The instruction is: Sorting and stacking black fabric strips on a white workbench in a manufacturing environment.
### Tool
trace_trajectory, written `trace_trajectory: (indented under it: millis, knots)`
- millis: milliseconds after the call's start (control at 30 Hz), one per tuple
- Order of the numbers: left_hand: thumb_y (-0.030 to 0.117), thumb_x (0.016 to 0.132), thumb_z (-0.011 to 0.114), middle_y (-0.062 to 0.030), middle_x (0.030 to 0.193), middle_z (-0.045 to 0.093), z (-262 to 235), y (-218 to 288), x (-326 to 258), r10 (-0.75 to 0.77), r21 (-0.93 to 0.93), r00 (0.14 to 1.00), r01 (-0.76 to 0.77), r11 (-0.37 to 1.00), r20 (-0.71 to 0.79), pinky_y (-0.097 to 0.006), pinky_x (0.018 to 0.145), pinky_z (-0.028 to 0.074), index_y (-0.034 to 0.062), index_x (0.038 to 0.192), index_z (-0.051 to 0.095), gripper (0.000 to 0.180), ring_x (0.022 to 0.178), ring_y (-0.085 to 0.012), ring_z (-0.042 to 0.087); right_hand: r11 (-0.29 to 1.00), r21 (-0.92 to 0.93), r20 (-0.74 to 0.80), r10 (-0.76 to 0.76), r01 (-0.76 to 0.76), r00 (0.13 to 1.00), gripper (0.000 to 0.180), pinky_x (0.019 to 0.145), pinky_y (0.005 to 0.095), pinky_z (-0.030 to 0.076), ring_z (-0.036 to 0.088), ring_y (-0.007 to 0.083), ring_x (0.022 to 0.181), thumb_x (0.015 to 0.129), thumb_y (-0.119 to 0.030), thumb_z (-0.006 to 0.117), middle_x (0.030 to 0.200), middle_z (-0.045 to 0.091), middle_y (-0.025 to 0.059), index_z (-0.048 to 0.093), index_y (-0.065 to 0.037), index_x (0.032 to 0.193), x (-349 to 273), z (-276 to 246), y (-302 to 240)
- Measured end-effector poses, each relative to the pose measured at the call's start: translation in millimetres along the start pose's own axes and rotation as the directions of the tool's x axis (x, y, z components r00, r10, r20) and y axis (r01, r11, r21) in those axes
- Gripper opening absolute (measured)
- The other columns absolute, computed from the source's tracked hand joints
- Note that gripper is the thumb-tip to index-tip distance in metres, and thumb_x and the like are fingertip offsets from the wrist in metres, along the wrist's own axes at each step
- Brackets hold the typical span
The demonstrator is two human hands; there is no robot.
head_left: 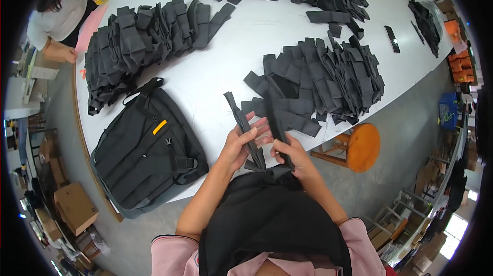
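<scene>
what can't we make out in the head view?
- Lower ends of the strips in the left hand and right hand: hidden by the black fabric in the lap.
- Small dark pieces at the table's far right: too small, warped near the rim.

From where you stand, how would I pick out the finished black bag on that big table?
Start at the long white table and follow its near edge to the person's left, past the left hand holding a black strip. There lies the black bag, flat, below a fanned pile of black fabric pieces. Unlike the loose pieces around it, it is one whole bag with a small orange tab.
</scene>
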State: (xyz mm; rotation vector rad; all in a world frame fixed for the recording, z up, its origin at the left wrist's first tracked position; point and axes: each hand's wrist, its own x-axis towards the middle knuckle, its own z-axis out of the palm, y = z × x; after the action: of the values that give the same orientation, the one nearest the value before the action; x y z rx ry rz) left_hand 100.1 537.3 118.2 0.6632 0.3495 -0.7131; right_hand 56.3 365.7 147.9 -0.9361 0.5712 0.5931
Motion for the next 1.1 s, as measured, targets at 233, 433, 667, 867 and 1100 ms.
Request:
trace_trajectory:
  millis: [233, 433, 667, 867, 1100]
  knots:
    - [0.019, 0.080, 0.068, -0.0163, 0.132, 0.043, -14.9, -6.6, -17.9, -0.003, 0.136, 1.000, 0.006, 0.991, -0.027, -0.040, 0.095, 0.043, -0.0001, 0.133, 0.027, 0.071, 0.118, -0.0263, 0.046, 0.069, -0.907, 0.369, -0.346, 0.416, 0.863, 0.094, 0.105, 0.0435, 0.023, 0.029, 0.0382, 0.124, 0.067, -0.039, 0.076, 0.138, 0.025, 0.0218, 0.025, 0.000, 0.136, 14.6, 29.6, 43.8]
    - [0.021, 0.082, 0.066, -0.0209, 0.121, 0.051, -43.2, 12.4, -45.4, 0.122, 0.034, 0.950, -0.117, 0.993, -0.286, -0.042, 0.082, 0.049, 0.0011, 0.124, 0.033, 0.057, 0.109, -0.0320, 0.054, -0.278, -0.956, 0.268, -0.707, 0.090, 0.655, 0.085, 0.097, 0.0427, 0.032, 0.035, 0.0360, 0.120, 0.053, -0.016, 0.082, 0.131, 0.036, 0.0183, 0.041, -0.005, 0.127, 37.6, -30.5, -18.1]
    - [0.021, 0.083, 0.065, -0.0214, 0.118, 0.052, -35.0, 9.7, -49.8, 0.100, 0.034, 0.957, -0.094, 0.995, -0.274, -0.042, 0.083, 0.049, -0.0011, 0.127, 0.031, 0.059, 0.107, -0.0313, 0.055, -0.392, -0.913, 0.339, -0.576, 0.112, 0.744, 0.063, 0.093, 0.0416, 0.034, 0.040, 0.0349, 0.114, 0.058, -0.006, 0.074, 0.125, 0.041, 0.0166, 0.049, -0.007, 0.116, 55.5, -69.4, -16.3]
    - [0.020, 0.084, 0.064, -0.0210, 0.117, 0.053, -32.8, 12.4, -48.4, 0.130, 0.062, 0.939, -0.116, 0.991, -0.319, -0.040, 0.082, 0.049, -0.0011, 0.127, 0.032, 0.058, 0.106, -0.0310, 0.055, -0.424, -0.855, 0.512, -0.598, 0.299, 0.617, 0.058, 0.087, 0.0389, 0.036, 0.046, 0.0291, 0.107, 0.062, -0.008, 0.071, 0.117, 0.048, 0.0113, 0.049, -0.008, 0.116, 48.5, -25.0, -42.1]
    - [0.024, 0.085, 0.062, -0.0219, 0.120, 0.051, -23.2, 10.4, -51.2, 0.150, 0.077, 0.945, -0.133, 0.988, -0.292, -0.044, 0.083, 0.049, 0.0019, 0.127, 0.034, 0.055, 0.108, -0.0333, 0.054, -0.401, -0.899, 0.340, -0.380, 0.178, 0.860, 0.066, 0.085, 0.0374, 0.041, 0.051, 0.0276, 0.101, 0.060, -0.010, 0.074, 0.102, 0.052, 0.0099, 0.047, -0.006, 0.120, 68.7, -26.3, -64.6]
